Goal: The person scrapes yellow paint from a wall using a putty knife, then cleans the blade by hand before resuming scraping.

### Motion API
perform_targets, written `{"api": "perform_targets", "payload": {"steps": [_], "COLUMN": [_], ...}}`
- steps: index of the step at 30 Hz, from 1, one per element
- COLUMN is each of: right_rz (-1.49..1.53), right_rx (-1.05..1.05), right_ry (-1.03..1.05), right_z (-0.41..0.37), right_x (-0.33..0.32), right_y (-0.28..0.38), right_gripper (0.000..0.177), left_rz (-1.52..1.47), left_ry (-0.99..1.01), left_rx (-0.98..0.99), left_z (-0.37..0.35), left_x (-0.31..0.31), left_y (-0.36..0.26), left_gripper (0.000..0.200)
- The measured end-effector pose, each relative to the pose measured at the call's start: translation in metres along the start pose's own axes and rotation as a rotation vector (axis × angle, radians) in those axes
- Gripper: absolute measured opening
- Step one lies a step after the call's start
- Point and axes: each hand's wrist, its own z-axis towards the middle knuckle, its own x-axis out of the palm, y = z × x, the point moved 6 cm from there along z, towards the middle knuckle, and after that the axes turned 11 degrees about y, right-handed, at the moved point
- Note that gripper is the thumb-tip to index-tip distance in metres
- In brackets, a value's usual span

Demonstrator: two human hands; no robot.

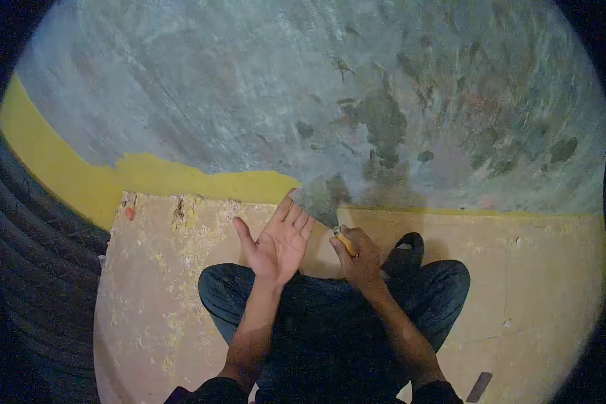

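Palm up and fingers spread, my left hand (pixel 280 244) is held in front of my lap with nothing in it. Close to its right, my right hand (pixel 359 258) is closed round the yellow handle of a scraper (pixel 322 203). The scraper's wide, greyish blade points up and to the left, near the fingertips of my left hand. Beyond both hands lies a mottled grey-green surface (pixel 236 87) with darker patches, bordered by a yellow band (pixel 202 182).
My crossed legs in dark trousers (pixel 225 289) rest on a tan board (pixel 148 289) with flaking yellow bits. A dark shoe (pixel 405 254) shows beside my right hand. Dark ribbed material (pixel 40 215) lies at the left; a small dark strip (pixel 479 387) is at lower right.
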Motion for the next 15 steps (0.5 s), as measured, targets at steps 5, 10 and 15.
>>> {"api": "perform_targets", "payload": {"steps": [5,10,15], "right_rz": [-0.06,-0.077,-0.063], "right_rx": [0.008,-0.063,-0.073], "right_ry": [-0.013,0.098,0.145], "right_z": [-0.003,-0.008,-0.017], "right_x": [0.004,0.017,0.029], "right_y": [-0.001,0.015,0.023], "right_gripper": [0.024,0.024,0.024], "left_rz": [-0.007,0.037,0.055], "left_ry": [-0.08,-0.115,-0.135], "left_rx": [0.011,0.011,0.032], "left_z": [0.014,0.018,0.02], "left_x": [-0.001,-0.007,-0.016], "left_y": [0.002,-0.004,-0.01], "left_gripper": [0.109,0.107,0.111]}}
